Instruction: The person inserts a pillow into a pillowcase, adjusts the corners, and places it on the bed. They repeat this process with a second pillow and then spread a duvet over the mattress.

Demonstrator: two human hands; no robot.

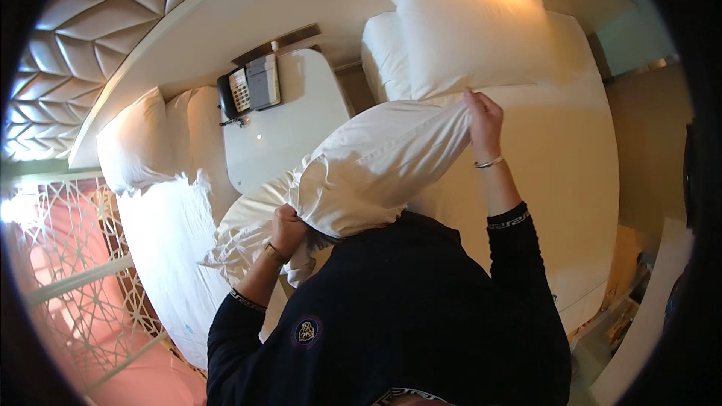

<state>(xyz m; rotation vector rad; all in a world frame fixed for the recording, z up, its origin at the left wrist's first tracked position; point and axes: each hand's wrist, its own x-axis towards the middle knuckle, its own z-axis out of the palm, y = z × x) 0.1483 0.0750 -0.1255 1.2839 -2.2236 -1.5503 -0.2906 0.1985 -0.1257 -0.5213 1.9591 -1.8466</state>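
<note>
Left hand: my left hand (288, 227) is closed, gripping the bunched open end of the white pillowcase (376, 165) low on the side nearest me.
Right hand: my right hand (483, 116) pinches the far corner of the pillowcase, fingers closed on the cloth, a bangle on the wrist.
Pillowcase: stretched between my hands, with the pillow (248, 218) half inside it and bulging out beside my left hand; it hangs over the near edge of the bed (571, 173).
Bed: white sheet, right of the pillowcase, with a plump white pillow (474, 37) propped at its head.
Tabletop: the white nightstand tabletop (289, 131) sits just left of the pillowcase, carrying a telephone (248, 86).
Second bed: a second bed (162, 233) lies left of the pillowcase, beyond the tabletop.
Headboard: a quilted headboard (113, 22) is far up to the left.
</note>
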